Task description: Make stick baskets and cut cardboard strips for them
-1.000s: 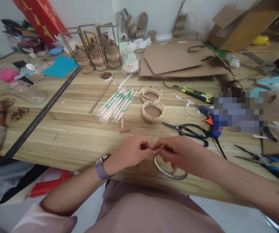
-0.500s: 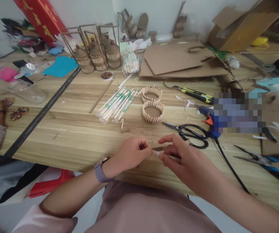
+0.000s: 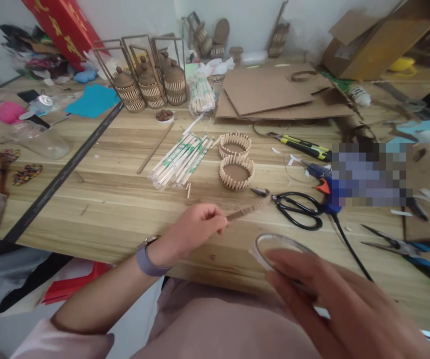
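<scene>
We are noting a bright-pink rounded object [image 3: 10, 112] that is lying near a clear, transparent bottle [image 3: 43, 142]. Vivid-blue flat sheets [image 3: 92, 100] are resting near a long black flat strip [image 3: 63, 169]. Multicoloured beaded pieces [image 3: 27, 174] are lying left of the strip. At rear left, we are seeing a red panel with gold characters [image 3: 60, 30]; at rear right, a brown cardboard box [image 3: 375, 42] is standing with a flap raised.

Two stick-walled rings [image 3: 236, 180], one held tape roll [image 3: 260, 253], one scissors [image 3: 279, 200], one blue-handled pliers [image 3: 402, 247]
</scene>
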`<state>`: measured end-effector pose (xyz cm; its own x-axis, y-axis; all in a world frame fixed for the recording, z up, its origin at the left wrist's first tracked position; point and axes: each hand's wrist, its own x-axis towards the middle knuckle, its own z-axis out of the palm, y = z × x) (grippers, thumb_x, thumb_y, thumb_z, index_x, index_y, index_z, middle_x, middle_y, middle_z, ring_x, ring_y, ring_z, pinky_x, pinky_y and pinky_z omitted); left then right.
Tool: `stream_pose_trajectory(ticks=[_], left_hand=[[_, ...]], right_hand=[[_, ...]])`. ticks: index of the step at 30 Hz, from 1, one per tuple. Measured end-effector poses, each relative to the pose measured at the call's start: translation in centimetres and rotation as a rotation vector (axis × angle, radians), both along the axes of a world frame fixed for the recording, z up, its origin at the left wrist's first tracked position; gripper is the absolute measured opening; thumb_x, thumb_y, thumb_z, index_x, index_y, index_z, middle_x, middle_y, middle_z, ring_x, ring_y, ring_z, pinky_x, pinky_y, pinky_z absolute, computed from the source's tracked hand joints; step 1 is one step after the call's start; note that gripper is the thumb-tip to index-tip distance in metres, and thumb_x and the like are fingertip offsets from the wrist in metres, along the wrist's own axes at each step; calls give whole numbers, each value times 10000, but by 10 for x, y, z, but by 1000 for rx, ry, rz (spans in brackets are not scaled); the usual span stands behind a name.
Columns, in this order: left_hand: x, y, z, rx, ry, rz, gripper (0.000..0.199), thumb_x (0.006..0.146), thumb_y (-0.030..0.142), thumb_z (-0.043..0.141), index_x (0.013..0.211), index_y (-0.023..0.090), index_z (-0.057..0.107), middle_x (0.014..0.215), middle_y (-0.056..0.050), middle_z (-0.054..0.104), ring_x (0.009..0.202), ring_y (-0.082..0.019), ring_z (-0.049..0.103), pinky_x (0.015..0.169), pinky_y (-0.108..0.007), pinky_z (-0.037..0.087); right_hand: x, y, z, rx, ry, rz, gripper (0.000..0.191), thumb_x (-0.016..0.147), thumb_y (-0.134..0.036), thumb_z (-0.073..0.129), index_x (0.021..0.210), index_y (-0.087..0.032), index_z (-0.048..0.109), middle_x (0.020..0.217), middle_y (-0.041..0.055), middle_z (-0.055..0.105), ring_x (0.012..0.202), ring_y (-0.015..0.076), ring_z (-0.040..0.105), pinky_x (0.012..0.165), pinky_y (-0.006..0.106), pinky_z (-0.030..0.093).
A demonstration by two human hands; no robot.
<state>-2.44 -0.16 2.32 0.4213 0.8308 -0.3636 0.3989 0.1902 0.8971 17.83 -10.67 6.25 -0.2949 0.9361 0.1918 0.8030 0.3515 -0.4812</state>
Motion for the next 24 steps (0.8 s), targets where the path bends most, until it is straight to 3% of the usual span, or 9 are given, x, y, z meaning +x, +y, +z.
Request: stream_pose_trajectory(ticks=[4,9,12,14,18,21,24], left_hand=[[-6,3,0,-54,44,-323,202,838,339,563,782,171,661,735,14,677,641,-122,532,609,-248,368],[-12,3,-5,-71,-5,-261,240,879,250,524,1106,186,565,753,25,684,677,-122,571,620,-228,413],[-12,0,-5,-109,-66,-252,119,888,213,482,944,174,579,772,18,655,630,-95,534,591,-208,411],[-11,-2,-2,-103,-54,-270,145,884,203,475,870,166,615,820,9,655,632,-86,523,587,-205,402],[-7,-7,5,-17,-7,-303,181,882,316,579,971,193,677,782,36,620,652,-95,494,582,-207,371],[-4,-12,8,40,-10,-317,237,859,410,654,909,180,683,662,60,520,612,-87,436,541,-205,317],[-2,-16,8,58,-28,-297,236,890,393,625,851,165,666,617,69,474,583,-78,409,523,-204,294]], right_hand=[[18,15,8,-202,93,-21,184,930,-376,502,1046,-329,637,910,21,779,720,231,733,602,330,553],[30,38,17,-562,150,22,223,879,-383,485,902,-318,697,757,14,735,635,193,667,540,292,490],[27,47,17,-737,175,12,244,872,-404,476,899,-277,684,700,15,677,592,167,577,525,270,442],[22,51,16,-814,208,9,253,874,-419,478,900,-252,666,702,11,651,587,149,533,522,255,414],[12,57,12,-829,253,24,205,871,-385,489,866,-240,634,715,-4,627,609,131,511,545,244,386],[8,58,7,-801,253,35,185,872,-365,497,840,-236,626,704,-5,620,611,128,507,539,243,362],[8,57,0,-744,230,22,196,887,-377,494,900,-236,629,688,-7,611,595,127,501,529,243,351]])
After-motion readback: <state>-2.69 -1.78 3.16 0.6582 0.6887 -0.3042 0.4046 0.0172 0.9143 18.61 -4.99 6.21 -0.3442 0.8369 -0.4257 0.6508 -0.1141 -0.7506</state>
